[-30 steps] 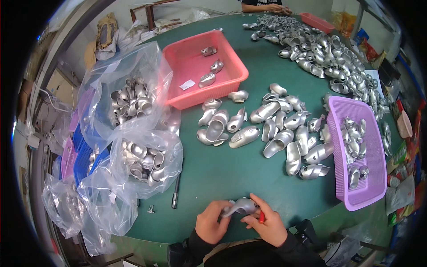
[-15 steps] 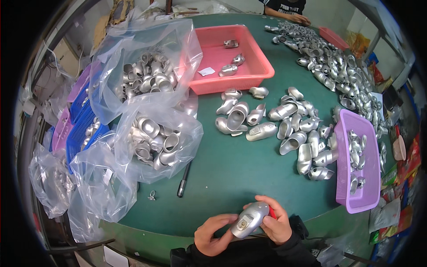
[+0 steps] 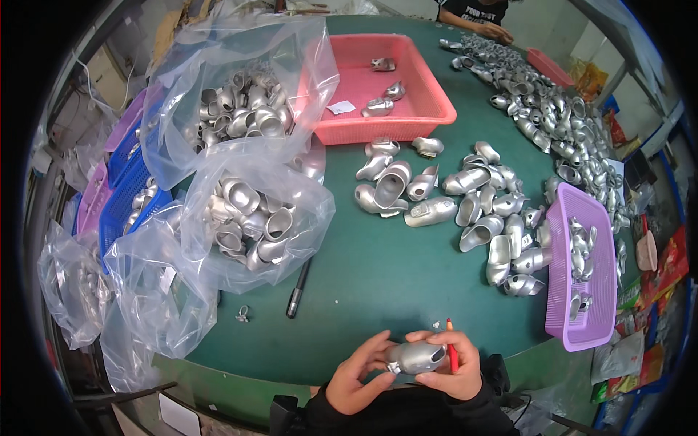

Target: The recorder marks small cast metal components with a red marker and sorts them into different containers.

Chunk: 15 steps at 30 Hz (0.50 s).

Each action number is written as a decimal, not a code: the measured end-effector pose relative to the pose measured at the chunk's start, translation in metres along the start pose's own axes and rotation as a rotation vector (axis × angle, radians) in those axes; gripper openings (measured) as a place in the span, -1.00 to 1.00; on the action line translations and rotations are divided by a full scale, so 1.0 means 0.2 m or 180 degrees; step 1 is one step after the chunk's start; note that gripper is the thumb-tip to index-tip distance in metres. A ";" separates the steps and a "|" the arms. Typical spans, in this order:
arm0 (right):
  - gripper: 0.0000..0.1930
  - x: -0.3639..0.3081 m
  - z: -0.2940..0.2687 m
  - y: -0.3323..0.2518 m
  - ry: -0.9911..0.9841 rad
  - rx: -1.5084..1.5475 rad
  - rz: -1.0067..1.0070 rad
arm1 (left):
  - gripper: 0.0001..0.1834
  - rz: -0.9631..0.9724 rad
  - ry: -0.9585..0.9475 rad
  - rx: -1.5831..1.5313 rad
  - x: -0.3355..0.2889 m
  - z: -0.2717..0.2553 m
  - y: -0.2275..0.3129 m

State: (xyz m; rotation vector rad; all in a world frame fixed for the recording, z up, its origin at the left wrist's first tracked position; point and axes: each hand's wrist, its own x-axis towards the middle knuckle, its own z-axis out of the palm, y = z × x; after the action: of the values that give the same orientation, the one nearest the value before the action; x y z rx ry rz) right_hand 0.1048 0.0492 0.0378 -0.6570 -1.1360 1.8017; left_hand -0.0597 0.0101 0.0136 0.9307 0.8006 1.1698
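Observation:
A rounded silver metal shell [image 3: 420,358] lies between my two hands near the table's front edge, a dark opening showing at its right end. My left hand [image 3: 356,378] grips its left end, fingers behind and thumb in front. My right hand [image 3: 458,370] closes on the other end, thumb along the near side. A slim red pen-like tool [image 3: 452,346] stands upright in my right hand, between the fingers; its kind is unclear. Just beyond my right fingers, a tiny silvery bit [image 3: 436,325] rests on the green table [image 3: 349,291].
More silver shells [image 3: 483,207] lie loose beyond my hands, beside a purple basket [image 3: 582,338]. Clear plastic bags [image 3: 313,218] of shells stand left, near a black pen [image 3: 294,301]. Behind is a pink tray [image 3: 378,131]. Another person's hand [image 3: 494,31] is by the far heap.
The shell has been turned in my hands: its slotted face has rolled out of sight and a dark end opening now shows. The red tool stands more visibly upright.

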 end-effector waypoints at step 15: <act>-0.67 0.01 -0.01 0.01 0.0205 -0.0109 0.0434 | -0.77 0.2012 -0.0204 0.3781 0.07 -0.07 0.14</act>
State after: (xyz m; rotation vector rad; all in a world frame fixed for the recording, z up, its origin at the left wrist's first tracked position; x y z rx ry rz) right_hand 0.1038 0.0517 0.0361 -0.8243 -1.1039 1.8647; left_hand -0.0791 0.0301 0.0327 2.3115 1.2099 1.1233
